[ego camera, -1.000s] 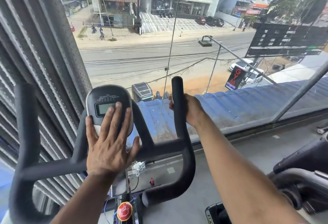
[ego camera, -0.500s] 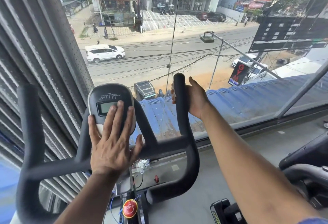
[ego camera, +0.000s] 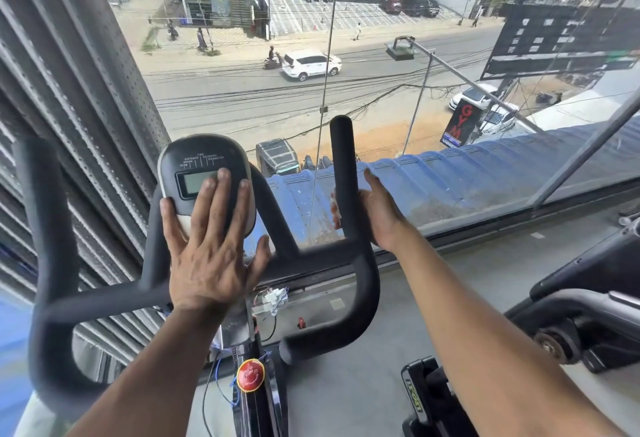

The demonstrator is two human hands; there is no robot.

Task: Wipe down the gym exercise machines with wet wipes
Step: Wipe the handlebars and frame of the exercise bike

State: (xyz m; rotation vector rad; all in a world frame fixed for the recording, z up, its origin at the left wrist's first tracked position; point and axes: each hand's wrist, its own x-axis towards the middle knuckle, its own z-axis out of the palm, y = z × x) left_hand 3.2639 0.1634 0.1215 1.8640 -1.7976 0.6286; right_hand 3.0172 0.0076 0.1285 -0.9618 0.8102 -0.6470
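Observation:
The exercise bike's black handlebar fills the lower frame, with a grey console at its centre. My left hand lies flat on the console with straight fingers, the fingertips covering the right edge of the small screen. A white patch shows under the little finger; I cannot tell if it is a wipe or part of the console. My right hand wraps the right upright grip low down, fingertips showing on its left side. No wipe is plainly visible in either hand.
A floor-to-ceiling window stands just behind the bike, with a corrugated shutter at left. A red knob and loose wires sit on the bike's stem. Another machine's black arm reaches in from the right.
My right hand has slid down the upright grip and its fingers have wrapped round the bar again. My left hand has stayed flat on the console.

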